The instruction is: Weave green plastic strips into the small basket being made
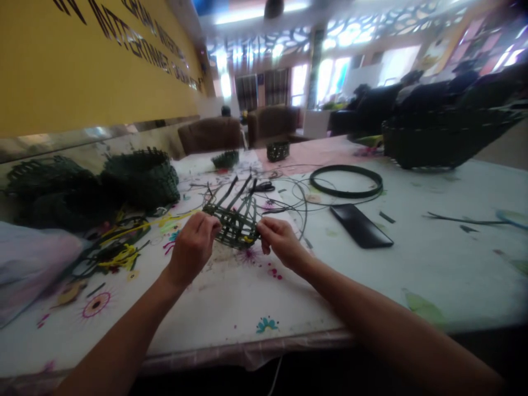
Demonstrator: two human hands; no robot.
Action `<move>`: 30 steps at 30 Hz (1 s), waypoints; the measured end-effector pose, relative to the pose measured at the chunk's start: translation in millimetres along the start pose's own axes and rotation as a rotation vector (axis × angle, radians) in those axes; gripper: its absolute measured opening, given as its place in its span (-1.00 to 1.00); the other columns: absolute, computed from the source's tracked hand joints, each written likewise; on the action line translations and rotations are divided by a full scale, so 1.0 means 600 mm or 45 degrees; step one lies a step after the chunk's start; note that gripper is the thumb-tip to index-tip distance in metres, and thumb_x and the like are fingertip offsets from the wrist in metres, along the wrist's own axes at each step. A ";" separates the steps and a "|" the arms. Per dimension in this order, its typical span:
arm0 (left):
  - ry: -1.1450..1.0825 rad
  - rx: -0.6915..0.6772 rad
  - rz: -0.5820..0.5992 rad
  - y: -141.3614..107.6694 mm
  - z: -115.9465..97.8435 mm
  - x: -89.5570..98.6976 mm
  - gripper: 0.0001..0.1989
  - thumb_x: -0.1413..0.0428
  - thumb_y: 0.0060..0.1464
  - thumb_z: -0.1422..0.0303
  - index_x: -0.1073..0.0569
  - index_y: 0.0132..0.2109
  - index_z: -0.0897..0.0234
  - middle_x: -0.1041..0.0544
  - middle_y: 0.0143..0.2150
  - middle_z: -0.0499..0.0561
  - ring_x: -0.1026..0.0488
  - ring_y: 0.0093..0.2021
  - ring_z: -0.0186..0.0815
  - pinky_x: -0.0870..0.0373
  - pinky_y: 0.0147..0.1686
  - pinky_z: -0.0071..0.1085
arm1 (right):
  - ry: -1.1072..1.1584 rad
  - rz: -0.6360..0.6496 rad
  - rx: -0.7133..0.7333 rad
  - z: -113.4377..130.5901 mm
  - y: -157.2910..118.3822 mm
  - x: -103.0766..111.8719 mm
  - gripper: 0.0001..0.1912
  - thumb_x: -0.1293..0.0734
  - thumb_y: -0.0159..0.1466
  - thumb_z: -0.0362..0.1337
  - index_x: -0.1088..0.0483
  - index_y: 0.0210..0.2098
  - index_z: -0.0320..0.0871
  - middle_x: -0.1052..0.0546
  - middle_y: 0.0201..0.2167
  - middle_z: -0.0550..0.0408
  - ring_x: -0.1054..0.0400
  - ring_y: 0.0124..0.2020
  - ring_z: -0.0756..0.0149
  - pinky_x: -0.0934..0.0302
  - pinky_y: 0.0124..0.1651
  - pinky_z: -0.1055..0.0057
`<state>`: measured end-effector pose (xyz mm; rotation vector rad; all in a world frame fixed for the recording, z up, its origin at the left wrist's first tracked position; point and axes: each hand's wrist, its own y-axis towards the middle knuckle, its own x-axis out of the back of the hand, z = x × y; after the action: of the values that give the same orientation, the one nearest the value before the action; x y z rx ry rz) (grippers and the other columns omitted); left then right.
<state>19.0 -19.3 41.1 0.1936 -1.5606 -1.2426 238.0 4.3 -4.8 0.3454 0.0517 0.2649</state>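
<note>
Between my hands is a small dark green woven basket (235, 226), part-woven, with loose strips sticking up and away from me. A bit of yellow shows near its right side. My left hand (196, 239) pinches its left edge, fingers closed. On the opposite edge, my right hand (278, 236) is closed in a pinch too. Just behind the basket lie black-handled scissors (264, 187), their blades hard to make out. Thin dark strands (295, 201) loop across the table around them.
Dark woven baskets (142, 179) stand at left, near yellow and green strips (119, 256) and a plastic bag (33, 264). To the right lie a coiled band (346, 192) and a black phone (361, 225). A large dark basket (445, 137) stands at far right. Two small baskets (278, 151) sit farther back.
</note>
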 end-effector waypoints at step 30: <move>-0.281 0.529 -0.340 -0.029 -0.026 -0.027 -0.85 -0.04 0.23 0.38 -0.43 -0.09 0.28 -0.46 -0.20 0.03 -0.44 -0.24 -0.33 -0.41 -0.17 -0.38 | 0.082 -0.031 -0.025 -0.007 -0.002 -0.004 -0.59 -0.27 0.26 0.01 -0.16 -0.56 -0.10 -0.25 -0.79 0.31 -0.14 -0.76 0.52 0.03 -0.65 0.53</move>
<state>30.0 -25.8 15.5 0.5630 -2.0282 -1.1555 235.4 4.2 -9.1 0.3165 0.1161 0.2526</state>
